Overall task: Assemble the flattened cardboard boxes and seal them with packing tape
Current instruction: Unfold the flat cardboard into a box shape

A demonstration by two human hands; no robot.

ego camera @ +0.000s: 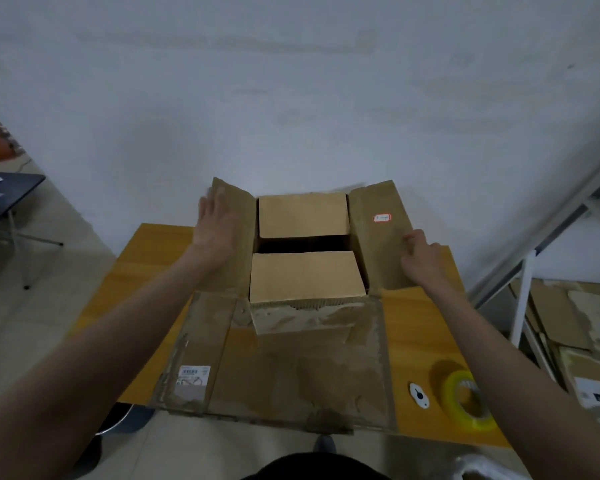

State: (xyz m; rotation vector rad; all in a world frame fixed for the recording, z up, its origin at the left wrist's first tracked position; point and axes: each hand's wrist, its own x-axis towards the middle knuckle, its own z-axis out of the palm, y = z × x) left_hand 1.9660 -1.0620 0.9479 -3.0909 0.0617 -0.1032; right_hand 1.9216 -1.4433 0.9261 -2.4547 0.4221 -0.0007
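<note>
Cardboard box (pixel 305 271), big, brown and scuffed, standing on the orange wooden bench (pixel 426 327) with its top open; two short inner flaps already folded flat, a dark gap between them. Long side flaps up on either side of that gap. Beneath and in front of the box, flattened brown cardboard sheet (pixel 291 372), overhanging the bench's near edge. Left of the box, left hand (pixel 219 223) laid flat against the outside of the left flap, fingers straight and together. Right of the box, right hand (pixel 421 259) pinching the outer edge of the right flap, fingers curled. Right of the box and nearer the viewer, yellow-cored roll of clear packing tape (pixel 466 400); just left of the roll, small white oval tool (pixel 419 395) with a black mark.

Probably light and fairly stiff, though worn and prone to creasing at the folds. Best held at the flaps' free outer edges, folding both inward over the gap.
</note>
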